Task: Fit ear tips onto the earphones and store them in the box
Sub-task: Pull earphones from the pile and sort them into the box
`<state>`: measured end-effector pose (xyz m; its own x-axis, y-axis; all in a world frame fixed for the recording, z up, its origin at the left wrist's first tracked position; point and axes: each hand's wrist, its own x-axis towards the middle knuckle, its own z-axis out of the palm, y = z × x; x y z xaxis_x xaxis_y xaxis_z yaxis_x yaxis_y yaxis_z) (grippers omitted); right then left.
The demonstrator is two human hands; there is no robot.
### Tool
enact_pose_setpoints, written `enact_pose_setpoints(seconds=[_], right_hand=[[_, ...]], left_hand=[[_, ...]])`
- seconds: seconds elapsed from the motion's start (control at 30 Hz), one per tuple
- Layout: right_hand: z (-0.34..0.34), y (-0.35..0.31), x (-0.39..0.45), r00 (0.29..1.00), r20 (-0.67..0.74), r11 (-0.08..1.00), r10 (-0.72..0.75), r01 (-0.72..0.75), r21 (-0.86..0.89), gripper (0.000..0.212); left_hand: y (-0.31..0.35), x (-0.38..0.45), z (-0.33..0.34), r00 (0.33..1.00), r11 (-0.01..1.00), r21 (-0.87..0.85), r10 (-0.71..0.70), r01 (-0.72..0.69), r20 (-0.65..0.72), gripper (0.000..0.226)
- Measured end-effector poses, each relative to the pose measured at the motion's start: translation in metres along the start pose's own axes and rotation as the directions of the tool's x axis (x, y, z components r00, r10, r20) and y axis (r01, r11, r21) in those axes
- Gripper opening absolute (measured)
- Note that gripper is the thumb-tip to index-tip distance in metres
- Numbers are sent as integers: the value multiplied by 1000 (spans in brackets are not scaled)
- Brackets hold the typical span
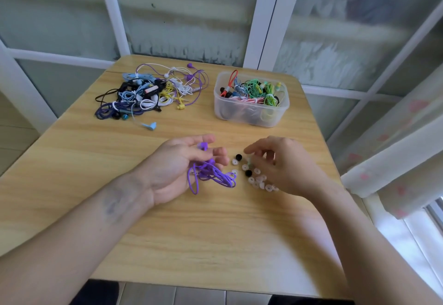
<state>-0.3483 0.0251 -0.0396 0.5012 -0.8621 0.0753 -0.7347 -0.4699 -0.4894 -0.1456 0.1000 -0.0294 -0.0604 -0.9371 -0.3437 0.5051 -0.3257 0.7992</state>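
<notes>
I see my left hand [182, 168] lying palm up on the wooden table [167, 232], fingers loosely curled round purple earphones [208, 173]; one bud sits by the fingertips and the cable loops spill off the palm toward the ear tips [256, 177]. My right hand [285, 165] hovers over that scatter of translucent white and black tips, fingers bent down among them; whether they pinch one I cannot tell. No readable writing anywhere. Farther back, a tangled pile of earphones [148, 91] lies left, and the clear plastic box [251, 113] with coiled green, red and white sets stands right
</notes>
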Motion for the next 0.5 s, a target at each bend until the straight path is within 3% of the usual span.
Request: enact_pose_setpoints(seconds=[0.17,0.27,0.37,0.5], right_hand=[[-4,-11,-13,983,-180,969,-44,85,231,15],[3,-25,-23,974,-141,891,-175,218,399,13],[14,-28,-28,955,-100,881,-278,295,371,17],[13,-28,-28,930,-201,870,-307,360,338,11]], left_hand=[[-10,-3,0,996,992,82,90,-91,18,56],[-13,-5,2,992,976,178,116,-122,42,61],[-15,-9,2,990,948,288,113,-134,86,52],[-14,-13,4,987,927,349,99,-138,127,40]])
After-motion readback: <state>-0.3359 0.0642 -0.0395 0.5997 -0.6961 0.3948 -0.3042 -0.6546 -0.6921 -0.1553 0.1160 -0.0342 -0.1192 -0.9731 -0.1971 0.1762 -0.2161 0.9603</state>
